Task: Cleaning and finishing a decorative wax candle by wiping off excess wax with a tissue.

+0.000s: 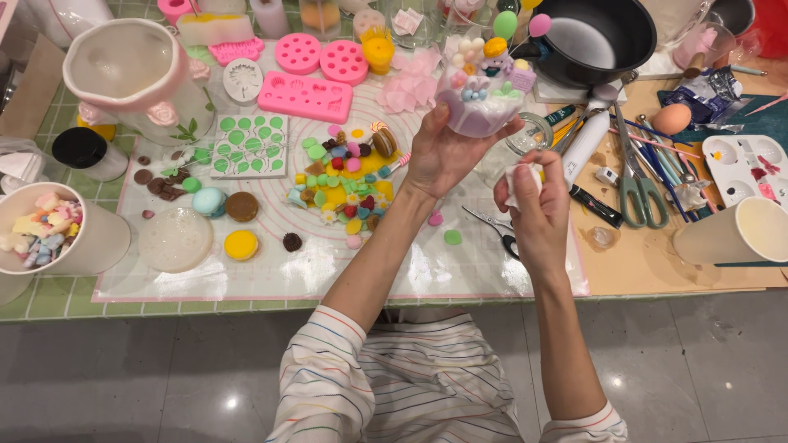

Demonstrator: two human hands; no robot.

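A work table (pixel 657 262) covered with craft supplies fills the upper half of the view, with a clear mat (pixel 460 271) spread across its middle. On the far left stands a large white and pink jug (pixel 135 74), and a black pan (pixel 595 37) sits at the top right. Pink moulds (pixel 305 96) lie near the top of the mat, above a heap of small coloured candy-like pieces (pixel 345 176). Scissors (pixel 636 176) lie to the right. The left hand (pixel 443 156) is raised above the mat, fingers wrapped around a decorated cupcake-shaped candle (pixel 484 94) topped with little balloons and sweets. Just beside it, the right hand (pixel 538 209) is closed around a small crumpled white tissue (pixel 519 178), pinched at the fingertips.
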